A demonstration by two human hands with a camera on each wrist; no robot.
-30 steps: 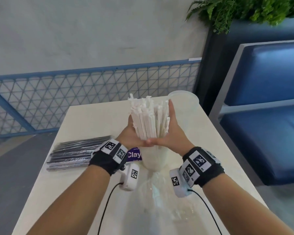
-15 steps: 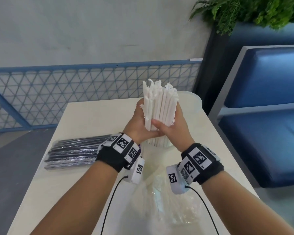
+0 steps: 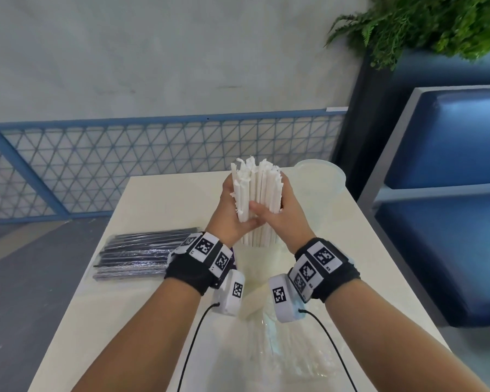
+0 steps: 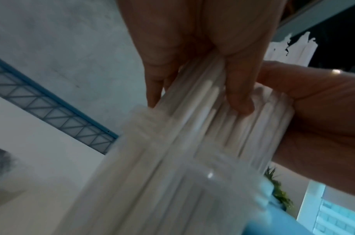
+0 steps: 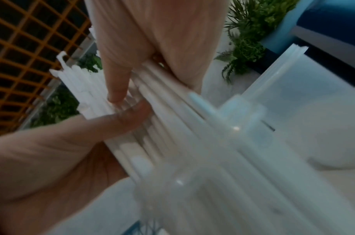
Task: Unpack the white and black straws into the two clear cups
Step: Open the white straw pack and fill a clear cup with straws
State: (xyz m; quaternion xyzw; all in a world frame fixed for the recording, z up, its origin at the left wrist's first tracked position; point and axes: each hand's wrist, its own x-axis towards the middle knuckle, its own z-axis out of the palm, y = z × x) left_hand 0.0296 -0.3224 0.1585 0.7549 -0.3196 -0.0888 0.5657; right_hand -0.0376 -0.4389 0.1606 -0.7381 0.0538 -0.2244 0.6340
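A thick bundle of white paper-wrapped straws [image 3: 256, 193] stands upright with its lower ends inside a clear cup [image 3: 253, 264] at the table's middle. My left hand [image 3: 229, 213] and right hand [image 3: 277, 216] wrap round the bundle from either side, just above the cup's rim. In the left wrist view my left fingers [image 4: 238, 95] press on the straws [image 4: 192, 127]. In the right wrist view my right thumb [image 5: 118, 85] lies on them. The second clear cup [image 3: 320, 179] stands behind to the right. A sealed pack of black straws [image 3: 142, 256] lies flat at the table's left.
A crumpled clear plastic bag [image 3: 289, 349] lies on the white table [image 3: 164, 193] just in front of the cup. A blue bench [image 3: 447, 222] stands close on the right. A blue mesh railing [image 3: 111, 165] runs behind the table, with a plant [image 3: 425, 21] at the back right.
A second ago the straws fanned out loosely between my hands. Both hands have since squeezed them into a tight upright bundle.
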